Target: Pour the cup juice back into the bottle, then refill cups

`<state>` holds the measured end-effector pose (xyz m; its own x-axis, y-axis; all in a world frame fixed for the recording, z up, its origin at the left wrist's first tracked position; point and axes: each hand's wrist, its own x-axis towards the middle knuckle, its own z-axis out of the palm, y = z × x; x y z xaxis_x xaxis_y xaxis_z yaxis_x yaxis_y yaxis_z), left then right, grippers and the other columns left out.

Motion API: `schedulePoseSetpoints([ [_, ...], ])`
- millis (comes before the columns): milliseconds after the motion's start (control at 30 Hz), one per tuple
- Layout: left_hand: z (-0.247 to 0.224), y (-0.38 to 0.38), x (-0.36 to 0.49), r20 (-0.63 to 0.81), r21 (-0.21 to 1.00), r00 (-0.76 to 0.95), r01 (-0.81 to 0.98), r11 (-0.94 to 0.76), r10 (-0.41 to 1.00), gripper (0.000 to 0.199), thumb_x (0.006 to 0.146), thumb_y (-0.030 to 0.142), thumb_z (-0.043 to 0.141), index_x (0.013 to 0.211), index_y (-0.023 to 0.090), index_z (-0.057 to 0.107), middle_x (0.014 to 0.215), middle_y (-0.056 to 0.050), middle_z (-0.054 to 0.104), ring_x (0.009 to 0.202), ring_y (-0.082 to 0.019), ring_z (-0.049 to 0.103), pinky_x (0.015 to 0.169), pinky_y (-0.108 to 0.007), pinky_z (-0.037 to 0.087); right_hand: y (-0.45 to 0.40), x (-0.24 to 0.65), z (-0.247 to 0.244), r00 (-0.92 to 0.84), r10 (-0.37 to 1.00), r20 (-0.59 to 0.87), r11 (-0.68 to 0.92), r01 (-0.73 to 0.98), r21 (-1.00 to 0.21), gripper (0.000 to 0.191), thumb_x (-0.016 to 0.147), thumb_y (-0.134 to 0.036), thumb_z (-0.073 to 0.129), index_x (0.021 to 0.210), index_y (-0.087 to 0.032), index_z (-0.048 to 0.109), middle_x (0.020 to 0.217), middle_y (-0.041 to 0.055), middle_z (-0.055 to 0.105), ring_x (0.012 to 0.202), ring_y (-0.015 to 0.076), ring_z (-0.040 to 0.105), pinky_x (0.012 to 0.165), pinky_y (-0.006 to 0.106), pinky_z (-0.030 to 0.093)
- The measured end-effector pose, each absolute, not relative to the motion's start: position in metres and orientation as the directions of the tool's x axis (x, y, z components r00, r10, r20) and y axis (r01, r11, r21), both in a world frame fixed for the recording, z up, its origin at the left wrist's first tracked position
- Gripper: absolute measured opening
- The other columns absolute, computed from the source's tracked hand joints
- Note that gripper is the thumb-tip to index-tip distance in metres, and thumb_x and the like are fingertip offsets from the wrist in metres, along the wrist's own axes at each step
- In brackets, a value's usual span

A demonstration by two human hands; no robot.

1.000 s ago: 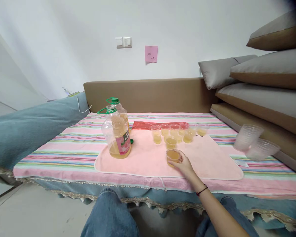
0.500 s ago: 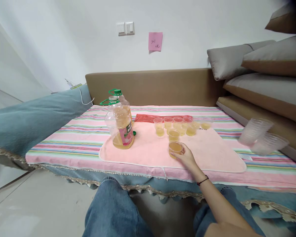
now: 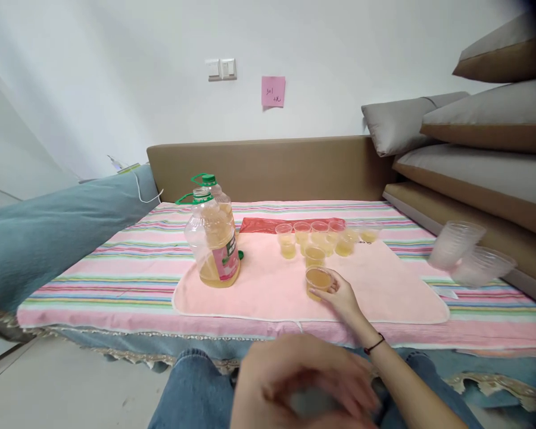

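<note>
My right hand (image 3: 342, 296) is wrapped round the side of a clear cup (image 3: 317, 280) of yellowish liquid, nearest me on the pink mat (image 3: 259, 292). Another filled cup (image 3: 314, 256) stands just behind it. Farther back, several clear cups (image 3: 287, 241) hold a little of the same liquid. To the left stands an uncapped bottle (image 3: 212, 250) with a green handle, partly filled, in front of a green-capped bottle (image 3: 223, 199). My left hand (image 3: 304, 381) is low in front of the camera, blurred, with its fingers curled; I cannot make out anything in it.
Two stacks of clear cups (image 3: 458, 245) lean at the right beside piled cushions (image 3: 482, 173). A red plastic sheet (image 3: 259, 225) lies behind the cups. A green cap (image 3: 240, 255) is beside the front bottle. The striped cloth (image 3: 102, 280) spreads under the mat.
My left hand has come into view at the bottom centre. My right hand is still on the front cup. The whole scene sits slightly lower in the picture.
</note>
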<state>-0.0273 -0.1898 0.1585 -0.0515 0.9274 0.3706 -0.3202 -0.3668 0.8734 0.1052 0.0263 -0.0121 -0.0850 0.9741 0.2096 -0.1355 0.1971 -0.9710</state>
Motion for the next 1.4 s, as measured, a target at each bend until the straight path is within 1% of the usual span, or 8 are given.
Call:
schedulePoseSetpoints([
  [100,0.166,-0.165,-0.053,0.238,0.898,-0.295,-0.296,-0.326,0.925,0.021,0.061,0.018,0.088,0.08,0.023,0.078,0.066,0.0,0.07,0.055,-0.01,0.066,0.053,-0.015,0.055,0.024,0.104,0.0,-0.09,0.972,0.219,0.209,-0.114,-0.971,0.066,0.045,-0.037,0.092,0.104,-0.019,0.067,0.11,0.0124,0.075,0.107,0.033,0.069,0.097,0.05,0.054],
  [267,0.161,-0.117,-0.129,0.376,0.845,-0.671,-0.034,-0.533,0.639,0.036,0.057,0.02,0.088,0.092,0.019,0.076,0.081,-0.002,0.074,0.074,-0.012,0.07,0.071,-0.018,0.059,0.021,0.102,0.026,-0.136,0.961,0.239,0.225,-0.114,-0.968,0.066,0.047,-0.038,0.092,0.106,-0.02,0.069,0.116,0.0132,0.074,0.11,0.0338,0.068,0.096,0.049,0.055],
  [433,0.147,-0.071,-0.189,0.439,0.764,-0.84,0.164,-0.624,0.317,0.047,0.059,0.023,0.085,0.103,0.016,0.073,0.089,-0.003,0.073,0.085,-0.012,0.068,0.085,-0.023,0.055,0.023,0.093,0.055,-0.157,0.951,0.266,0.252,-0.103,-0.962,0.064,0.048,-0.036,0.092,0.106,-0.022,0.07,0.116,0.0125,0.074,0.111,0.0339,0.068,0.095,0.048,0.056],
  [600,0.109,-0.048,-0.225,0.423,0.764,-0.896,0.271,-0.586,0.137,0.051,0.061,0.026,0.079,0.109,0.013,0.068,0.089,-0.004,0.069,0.082,-0.012,0.065,0.081,-0.027,0.053,0.028,0.073,0.089,-0.216,0.93,0.299,0.28,-0.114,-0.953,0.063,0.05,-0.034,0.092,0.108,-0.023,0.069,0.119,0.0103,0.073,0.114,0.0322,0.066,0.099,0.047,0.054],
  [767,0.069,-0.043,-0.245,0.368,0.832,-0.913,0.239,-0.501,0.176,0.047,0.064,0.027,0.071,0.108,0.014,0.064,0.087,-0.003,0.065,0.079,-0.013,0.062,0.072,-0.026,0.05,0.03,0.043,0.124,-0.27,0.904,0.331,0.293,-0.169,-0.941,0.061,0.054,-0.031,0.091,0.11,-0.027,0.068,0.119,0.006,0.073,0.114,0.029,0.066,0.099,0.045,0.053],
  [933,0.057,-0.039,-0.259,0.348,0.842,-0.92,0.222,-0.492,0.181,0.046,0.062,0.024,0.068,0.107,0.016,0.06,0.083,-0.002,0.061,0.076,-0.013,0.059,0.065,-0.024,0.047,0.038,0.009,0.155,-0.295,0.887,0.355,0.312,-0.183,-0.932,0.061,0.058,-0.034,0.089,0.114,-0.029,0.067,0.122,0.0053,0.071,0.118,0.0283,0.063,0.102,0.046,0.049],
  [1233,0.055,-0.038,-0.273,0.297,0.84,-0.94,0.172,-0.514,0.17,0.043,0.065,0.028,0.069,0.105,0.017,0.057,0.083,-0.001,0.058,0.081,-0.014,0.06,0.072,-0.026,0.048,0.069,-0.054,0.21,-0.336,0.838,0.431,0.385,-0.197,-0.902,0.06,0.056,-0.037,0.089,0.111,-0.025,0.067,0.118,0.008,0.073,0.116,0.0289,0.064,0.099,0.046,0.05],
  [1400,0.053,-0.039,-0.275,0.276,0.849,-0.945,0.152,-0.506,0.179,0.038,0.068,0.031,0.07,0.102,0.018,0.057,0.085,-0.002,0.059,0.085,-0.015,0.061,0.078,-0.028,0.05,0.083,-0.085,0.225,-0.418,0.782,0.463,0.439,-0.158,-0.885,0.059,0.059,-0.04,0.086,0.112,-0.024,0.066,0.119,0.009,0.073,0.115,0.029,0.065,0.093,0.045,0.053],
])
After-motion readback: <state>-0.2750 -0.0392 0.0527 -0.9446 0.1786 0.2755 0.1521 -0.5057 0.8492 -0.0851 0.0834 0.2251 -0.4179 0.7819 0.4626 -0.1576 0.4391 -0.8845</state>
